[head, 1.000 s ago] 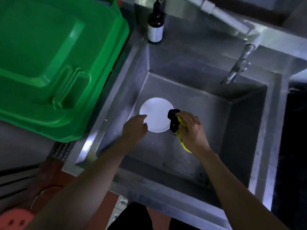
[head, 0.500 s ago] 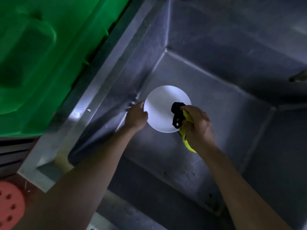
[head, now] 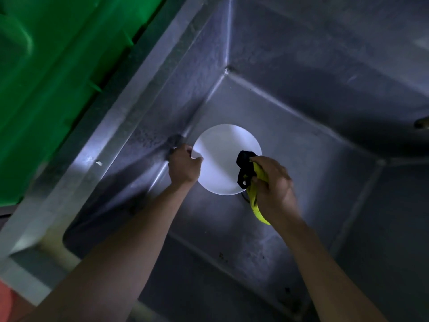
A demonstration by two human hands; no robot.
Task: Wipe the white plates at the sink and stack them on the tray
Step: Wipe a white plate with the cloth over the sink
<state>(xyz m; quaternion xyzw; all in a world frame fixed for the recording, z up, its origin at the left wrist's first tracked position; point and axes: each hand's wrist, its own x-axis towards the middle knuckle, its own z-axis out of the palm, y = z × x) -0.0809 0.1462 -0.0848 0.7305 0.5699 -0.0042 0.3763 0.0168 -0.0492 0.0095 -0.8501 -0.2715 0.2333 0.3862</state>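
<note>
My left hand (head: 184, 167) still pinched the plate (head: 222, 156) rim, right hand (head: 272, 184) kept its fingers curled round the cloth (head: 249, 175), view nearer the sink (head: 301, 101) than before

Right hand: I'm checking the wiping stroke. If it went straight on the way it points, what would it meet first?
Most likely the white plate: the right hand pushes its black-and-yellow cloth toward it, though depth is unclear.
</note>
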